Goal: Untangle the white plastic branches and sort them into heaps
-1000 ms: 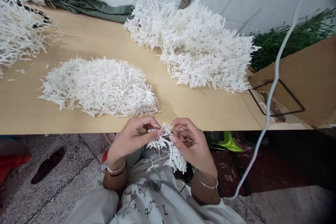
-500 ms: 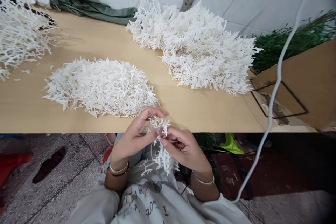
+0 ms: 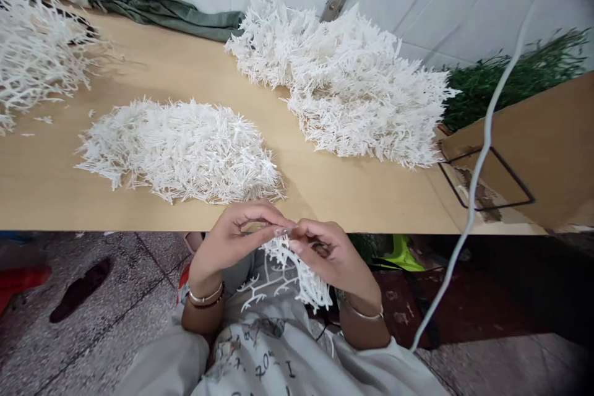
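Observation:
Over my lap, just below the table's front edge, both hands meet at the top of a white branching plastic piece (image 3: 313, 284). My left hand (image 3: 232, 240) pinches it between thumb and fingertips. My right hand (image 3: 331, 257) grips it from the other side, fingers curled. The piece hangs down in front of my shirt, with one thin branched strand spread to the left. Beyond my hands lies a low heap of white sprigs (image 3: 185, 151). A larger white pile (image 3: 357, 86) rests farther back to the right.
Another white tangle (image 3: 37, 55) lies at far left. A green cloth (image 3: 162, 9) lies along the wall on the table (image 3: 153, 68). At right are a cardboard box (image 3: 552, 148), green foliage (image 3: 515, 77) and a hanging white cable (image 3: 480, 167).
My hands have drawn together at the fingertips. The white piece now hangs lower and farther right beneath them, and its loose strand spreads more to the left.

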`<state>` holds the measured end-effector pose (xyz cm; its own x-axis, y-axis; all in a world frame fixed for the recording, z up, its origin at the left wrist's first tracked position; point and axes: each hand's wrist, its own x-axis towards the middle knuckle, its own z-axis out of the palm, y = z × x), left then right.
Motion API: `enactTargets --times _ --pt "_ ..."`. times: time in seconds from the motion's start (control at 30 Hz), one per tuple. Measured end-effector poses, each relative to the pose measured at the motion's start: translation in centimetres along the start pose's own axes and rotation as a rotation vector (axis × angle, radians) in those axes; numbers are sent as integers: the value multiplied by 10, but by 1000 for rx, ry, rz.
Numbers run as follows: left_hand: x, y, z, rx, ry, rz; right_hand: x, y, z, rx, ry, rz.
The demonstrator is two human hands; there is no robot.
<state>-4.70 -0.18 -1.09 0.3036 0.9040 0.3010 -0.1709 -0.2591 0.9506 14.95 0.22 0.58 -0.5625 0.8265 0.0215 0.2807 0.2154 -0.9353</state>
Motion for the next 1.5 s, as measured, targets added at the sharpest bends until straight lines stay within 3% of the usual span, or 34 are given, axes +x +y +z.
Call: enactTargets --times 0.17,0.27,0.4,0.6,0.9,1.07,1.23,1.43,1.47,1.5 --pt "-1 -1 7 -31 225 -13 5 1 7 -109 0 -53" --pt "0 -2 7 -29 230 -24 7 -2 12 -89 46 -89" --pt "1 -3 2 -21 123 -56 7 -5 12 68 12 -101" --pt "1 -3 -8 40 -86 -24 6 -1 2 313 -109 24" --pt "6 -4 -13 56 -486 77 15 -2 0 422 -120 127" --pt "5 -7 -10 -40 -584 -23 16 -1 -2 454 -91 170" --pt "1 -12 -8 -242 -531 -110 15 -4 -5 449 -108 169" --pt "-1 -32 -13 -662 -761 -136 17 -3 -5 297 -365 61" --pt "-3 -36 -11 -723 -772 -138 17 -2 -5 302 -412 33" --pt "-6 -40 -6 -735 -707 -155 17 0 -4 314 -448 -1"
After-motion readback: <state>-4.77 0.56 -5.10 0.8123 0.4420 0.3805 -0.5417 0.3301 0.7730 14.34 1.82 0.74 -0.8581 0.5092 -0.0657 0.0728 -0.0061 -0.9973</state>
